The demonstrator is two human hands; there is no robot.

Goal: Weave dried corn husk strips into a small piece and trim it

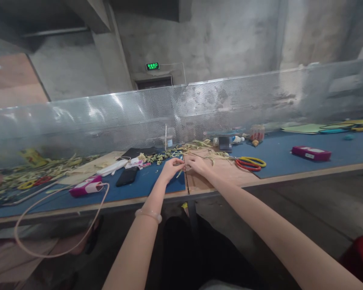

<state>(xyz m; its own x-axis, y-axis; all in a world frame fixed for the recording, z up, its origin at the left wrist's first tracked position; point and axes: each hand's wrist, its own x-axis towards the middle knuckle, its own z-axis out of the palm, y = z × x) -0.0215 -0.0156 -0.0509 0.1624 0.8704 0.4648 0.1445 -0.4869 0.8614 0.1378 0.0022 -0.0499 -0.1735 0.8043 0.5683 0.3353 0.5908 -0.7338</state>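
While the left hand (170,168) pinches a thin greenish strip (179,173) near the seam between the blue mat (151,182) and bare wooden board (230,177), the right hand's (197,165) fingers bend beside it, their hold unclear.

Bench (275,153): blue top, with a bare tan section. Scissors (250,163): one handle loop red, one yellow. Box at right (311,153): magenta, white label. Phone (127,176): black. Cable (16,231): pale pink. Metal screen (199,102): silver-grey, dotted with small holes. Exit sign (153,66): green lettering on black.
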